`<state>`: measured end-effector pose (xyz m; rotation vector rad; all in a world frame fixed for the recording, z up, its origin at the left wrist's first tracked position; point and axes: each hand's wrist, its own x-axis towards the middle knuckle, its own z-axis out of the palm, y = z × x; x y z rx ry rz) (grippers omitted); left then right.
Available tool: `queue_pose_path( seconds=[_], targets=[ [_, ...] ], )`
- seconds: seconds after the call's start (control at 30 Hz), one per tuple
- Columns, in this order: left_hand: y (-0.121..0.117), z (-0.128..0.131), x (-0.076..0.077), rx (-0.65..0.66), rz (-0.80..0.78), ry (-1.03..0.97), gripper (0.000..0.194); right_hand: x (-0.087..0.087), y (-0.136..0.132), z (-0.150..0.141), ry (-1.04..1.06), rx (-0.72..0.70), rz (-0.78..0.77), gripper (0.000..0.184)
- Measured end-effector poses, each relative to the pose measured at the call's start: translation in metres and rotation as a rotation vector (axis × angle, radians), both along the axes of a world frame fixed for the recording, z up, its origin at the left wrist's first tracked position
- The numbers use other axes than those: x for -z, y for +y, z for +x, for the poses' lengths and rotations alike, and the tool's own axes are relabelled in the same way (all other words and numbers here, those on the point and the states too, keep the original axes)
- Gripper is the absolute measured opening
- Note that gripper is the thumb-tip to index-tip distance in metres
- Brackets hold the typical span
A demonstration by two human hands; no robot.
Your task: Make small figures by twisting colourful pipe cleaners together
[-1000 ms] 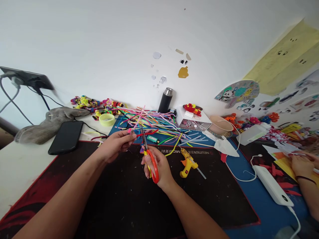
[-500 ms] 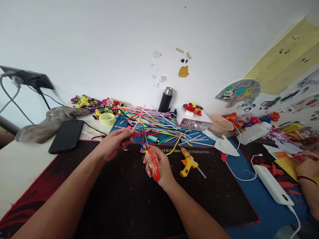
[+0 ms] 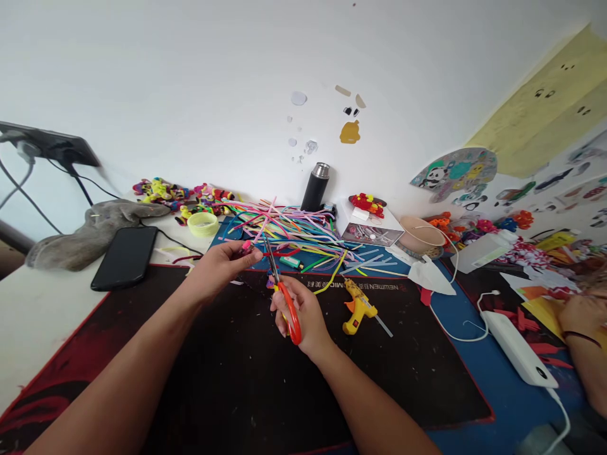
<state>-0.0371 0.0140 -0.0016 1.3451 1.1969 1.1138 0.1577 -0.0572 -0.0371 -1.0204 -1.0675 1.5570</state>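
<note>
My left hand (image 3: 227,260) is closed, thumb and fingers pinching a small pink pipe cleaner piece (image 3: 246,246); much of it is hidden by the fingers. In my right hand (image 3: 303,309) is a pair of scissors (image 3: 293,319) with red and yellow handles. The scissor blades point away from me, their tips just right of my left fingertips. Behind both hands lies a loose heap of coloured pipe cleaners (image 3: 294,224). A small dark purplish item by the blades is partly hidden.
A yellow glue gun (image 3: 358,308) lies right of my right hand on the black desk mat (image 3: 227,379). Around stand a black flask (image 3: 315,188), a phone (image 3: 124,259), a tape roll (image 3: 203,224) and a white power bank (image 3: 516,351). Another person's hand (image 3: 581,316) works at far right.
My left hand has turned slightly and its thumb reaches a little nearer the scissors. The scissors stay almost in place in my right hand. The view has shifted slightly.
</note>
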Motion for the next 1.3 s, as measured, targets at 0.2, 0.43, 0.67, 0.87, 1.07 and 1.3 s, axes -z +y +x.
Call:
queue_pose_path(
  seconds=[0.2, 0.43, 0.67, 0.87, 1.07, 1.3],
  targets=[
    [-0.002, 0.004, -0.001, 0.044, -0.042, 0.004, 0.045, 0.005, 0.001, 0.001, 0.0, -0.02, 0.024, 0.056],
    [-0.002, 0.008, 0.003, 0.053, -0.164, -0.213, 0.043, 0.001, -0.002, 0.001, -0.005, -0.04, 0.023, 0.058],
    [-0.003, 0.009, 0.0, 0.047, -0.27, -0.286, 0.044, -0.003, -0.004, 0.0, 0.007, -0.058, 0.025, 0.058],
    [-0.003, 0.01, -0.002, 0.059, -0.268, -0.3, 0.047, -0.004, -0.004, 0.001, 0.004, -0.07, 0.034, 0.061],
    [-0.004, 0.011, -0.001, 0.05, -0.269, -0.281, 0.045, -0.007, -0.005, -0.001, 0.013, -0.034, 0.008, 0.057],
    [-0.004, 0.011, -0.002, 0.063, -0.242, -0.264, 0.045, -0.007, -0.006, -0.001, 0.02, -0.033, 0.017, 0.058]
  ],
)
